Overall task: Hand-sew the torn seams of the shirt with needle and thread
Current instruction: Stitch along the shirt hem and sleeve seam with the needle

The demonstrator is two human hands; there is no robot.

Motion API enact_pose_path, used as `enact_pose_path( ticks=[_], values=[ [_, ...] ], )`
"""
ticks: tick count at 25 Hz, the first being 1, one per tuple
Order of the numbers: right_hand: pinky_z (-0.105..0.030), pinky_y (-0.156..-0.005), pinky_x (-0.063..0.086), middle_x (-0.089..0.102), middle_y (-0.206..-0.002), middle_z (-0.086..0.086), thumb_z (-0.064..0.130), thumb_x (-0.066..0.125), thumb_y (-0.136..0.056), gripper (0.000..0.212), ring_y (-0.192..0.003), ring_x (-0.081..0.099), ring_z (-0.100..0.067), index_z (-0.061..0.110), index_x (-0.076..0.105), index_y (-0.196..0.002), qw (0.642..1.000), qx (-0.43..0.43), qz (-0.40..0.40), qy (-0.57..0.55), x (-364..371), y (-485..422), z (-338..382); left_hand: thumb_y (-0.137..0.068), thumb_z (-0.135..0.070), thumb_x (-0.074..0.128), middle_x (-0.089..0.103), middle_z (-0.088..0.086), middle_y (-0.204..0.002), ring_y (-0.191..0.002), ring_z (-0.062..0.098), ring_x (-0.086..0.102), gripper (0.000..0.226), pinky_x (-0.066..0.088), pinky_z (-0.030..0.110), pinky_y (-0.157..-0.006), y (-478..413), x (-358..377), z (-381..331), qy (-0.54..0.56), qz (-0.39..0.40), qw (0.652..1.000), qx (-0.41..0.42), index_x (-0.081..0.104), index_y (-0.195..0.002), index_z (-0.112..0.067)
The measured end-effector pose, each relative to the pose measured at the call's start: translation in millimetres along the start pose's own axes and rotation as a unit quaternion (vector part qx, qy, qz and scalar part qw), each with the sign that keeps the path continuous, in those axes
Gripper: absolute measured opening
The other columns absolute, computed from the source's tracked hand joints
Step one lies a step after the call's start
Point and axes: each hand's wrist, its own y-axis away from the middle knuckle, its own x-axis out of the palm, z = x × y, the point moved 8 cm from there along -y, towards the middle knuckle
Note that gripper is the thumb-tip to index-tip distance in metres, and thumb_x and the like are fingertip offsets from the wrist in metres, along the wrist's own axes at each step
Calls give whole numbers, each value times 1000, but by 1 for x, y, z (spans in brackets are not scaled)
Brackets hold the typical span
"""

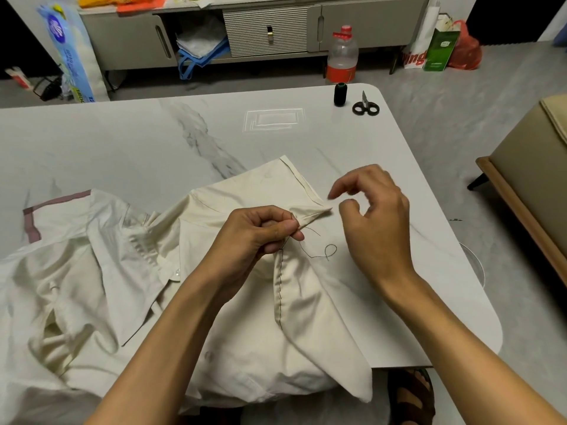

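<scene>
Head view, table edges: white marble table (122,142) with a rounded far-right corner; its right edge runs near the right hand.
Open room: bare tabletop lies far of the shirt, up to the black thread spool (340,94) and small scissors (365,106) at the far right.
Shirt: cream shirt (260,342) spread over the near left and middle, drooping over the near edge.
Seam: a line of dark stitches (279,296) runs along a folded edge.
Thread: dark thread (329,251) curls loose on the cloth, right of the left hand.
Left hand (260,234): thumb and forefinger pinch the shirt's folded edge.
Right hand (377,222): above the table just right of the fabric tip, fingers loosely curled, nothing seen held.
Needle: cannot tell.
</scene>
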Motion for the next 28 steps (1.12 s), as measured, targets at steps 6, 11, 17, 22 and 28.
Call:
enact_pose_path(
  ticks=[6, 11, 17, 22, 28],
  values=[
    [-19, -84, 32, 62, -86, 23, 44, 65, -81, 12, -85, 52, 1, 33, 68, -85, 983, -35, 179, 29, 35, 21, 1, -80, -15, 69, 61, -2, -61, -51, 8, 34, 15, 34, 17, -60, 0, -3, 2, 24, -4, 1000, -1, 68, -86, -1],
    [-13, -73, 37, 66, -89, 14, 37, 80, -78, 24, -85, 55, -8, 28, 65, -95, 976, 71, 189, -80, 34, 18, -12, -80, -15, 68, 60, -4, -57, -51, 8, 35, 15, 35, 21, -66, 1, -5, -1, 23, 2, 1000, 1, 66, -84, -2],
    [-11, -70, 37, 65, -92, 11, 18, 76, -82, 13, -82, 54, -4, 30, 73, -88, 973, 47, 201, -108, 37, 13, -10, -78, -15, 69, 69, 11, -74, -50, 8, 37, 11, 35, 26, -69, 2, -6, -2, 21, 13, 1000, -1, 68, -81, -4],
    [-19, -77, 35, 61, -87, 15, 33, 78, -79, 9, -87, 51, -1, 31, 75, -88, 978, 0, 205, -34, 44, 17, -7, -78, -15, 70, 65, 8, -69, -51, 9, 35, 9, 35, 27, -71, 2, -7, -1, 23, 19, 1000, 2, 70, -81, -6],
    [-10, -68, 33, 62, -74, 20, 19, 72, -86, 10, -74, 51, -3, 23, 70, -77, 979, 22, 198, -54, 37, 14, -5, -77, -16, 72, 69, 10, -73, -54, 11, 36, 9, 35, 18, -58, 3, -9, -4, -1, 3, 1000, 15, 70, -80, -8]
  ],
)
